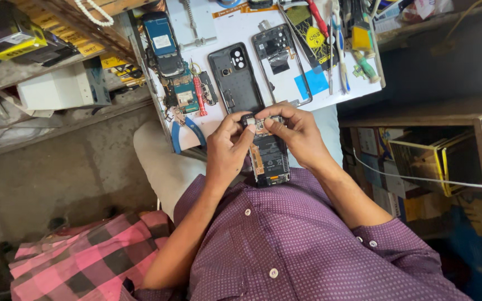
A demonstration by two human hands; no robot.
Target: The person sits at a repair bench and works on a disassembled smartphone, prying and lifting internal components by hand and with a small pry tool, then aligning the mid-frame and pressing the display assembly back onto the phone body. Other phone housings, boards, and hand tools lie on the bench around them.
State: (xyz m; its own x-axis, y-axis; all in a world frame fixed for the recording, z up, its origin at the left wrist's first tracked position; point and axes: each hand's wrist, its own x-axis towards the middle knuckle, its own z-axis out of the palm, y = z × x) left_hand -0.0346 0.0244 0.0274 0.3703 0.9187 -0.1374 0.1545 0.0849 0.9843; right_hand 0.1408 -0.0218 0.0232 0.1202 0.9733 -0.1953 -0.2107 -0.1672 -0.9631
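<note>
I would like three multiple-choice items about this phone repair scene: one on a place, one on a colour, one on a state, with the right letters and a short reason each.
1. Where do the pliers lie?
A. on the white bench top, to the left of the hands
B. on the person's lap
C. on the shelf at the right

2. What colour are the pliers' handles?
A. yellow
B. blue
C. green

3. In what state is the phone that both hands hold?
A. closed, screen lit
B. wrapped in plastic
C. opened, its inner parts showing

Answers:
1 A: the pliers rest near the bench edge, beside the left hand.
2 B: both handles show blue.
3 C: the left hand and the right hand pinch its top end, the inner parts are bare, and a dark back cover lies apart on the bench.
</note>
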